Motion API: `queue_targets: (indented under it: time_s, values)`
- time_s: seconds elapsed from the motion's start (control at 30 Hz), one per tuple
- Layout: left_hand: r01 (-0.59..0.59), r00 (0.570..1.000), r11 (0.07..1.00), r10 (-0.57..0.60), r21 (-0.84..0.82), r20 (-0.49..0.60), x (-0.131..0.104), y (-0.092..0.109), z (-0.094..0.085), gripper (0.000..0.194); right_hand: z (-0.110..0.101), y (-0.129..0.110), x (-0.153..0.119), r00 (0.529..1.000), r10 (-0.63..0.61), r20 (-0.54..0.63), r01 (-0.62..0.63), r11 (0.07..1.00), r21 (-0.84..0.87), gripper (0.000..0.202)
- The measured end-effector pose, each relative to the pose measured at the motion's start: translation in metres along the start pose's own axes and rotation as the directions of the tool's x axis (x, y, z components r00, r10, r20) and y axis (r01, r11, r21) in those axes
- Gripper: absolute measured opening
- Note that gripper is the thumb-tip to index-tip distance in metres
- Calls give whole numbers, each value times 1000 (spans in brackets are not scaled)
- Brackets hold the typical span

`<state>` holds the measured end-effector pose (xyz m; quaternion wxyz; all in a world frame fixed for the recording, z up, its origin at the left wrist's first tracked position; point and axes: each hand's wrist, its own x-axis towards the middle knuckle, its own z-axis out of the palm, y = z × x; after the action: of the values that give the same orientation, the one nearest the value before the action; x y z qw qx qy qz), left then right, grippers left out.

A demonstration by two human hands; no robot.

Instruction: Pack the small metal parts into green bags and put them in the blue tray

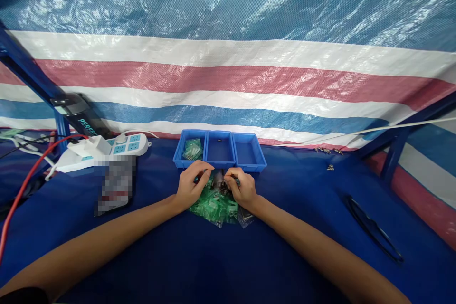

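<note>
Just in front of the blue bins, both hands are pinched around a small clear plastic bag point(218, 179) with dark bits in it. My left hand point(192, 184) grips its left side between thumb and forefinger. On the other side, the curled fingers of my right hand point(242, 186) close on the bag's edge. Beneath them lies a heap of green plastic packets point(213, 206), partly covered by my hands. A clear packet point(245, 217) with dark contents pokes out below my right wrist. What exactly the pinched bag contains is too small to tell.
Three joined blue bins point(220, 164) stand behind my hands; the left one holds green packets point(193, 149), the middle one a tiny dark piece. At left are a power strip point(121, 147), a phone point(117, 183) and a black bottle point(83, 116). Glasses point(374, 228) and small metal parts point(330, 167) lie at right.
</note>
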<state>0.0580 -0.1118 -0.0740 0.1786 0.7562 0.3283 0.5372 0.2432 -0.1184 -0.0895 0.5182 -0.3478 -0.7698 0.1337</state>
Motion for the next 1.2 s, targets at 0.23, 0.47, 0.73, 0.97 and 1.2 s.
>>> queue_targets:
  time_s: [0.23,0.47,0.73,0.97,1.2]
  values:
    - [9,1000,1000,-9,5,6,0,1,-1,12,2,4,0,1000,13,18,-14,997,75,27]
    - [16,1000,1000,-16,4,5,-1,0,0,13,2,6,0,999,28,37,-33,991,131,35]
    - [19,1000,1000,-19,11,4,0,1,-1,13,2,7,-1,999,-15,35,12,997,76,34]
    - [8,1000,1000,-8,8,12,0,0,-1,13,0,5,4,993,-118,28,118,993,-14,27]
    - [0,1000,1000,0,3,7,2,2,-1,12,2,3,6,988,-153,10,154,986,-70,25]
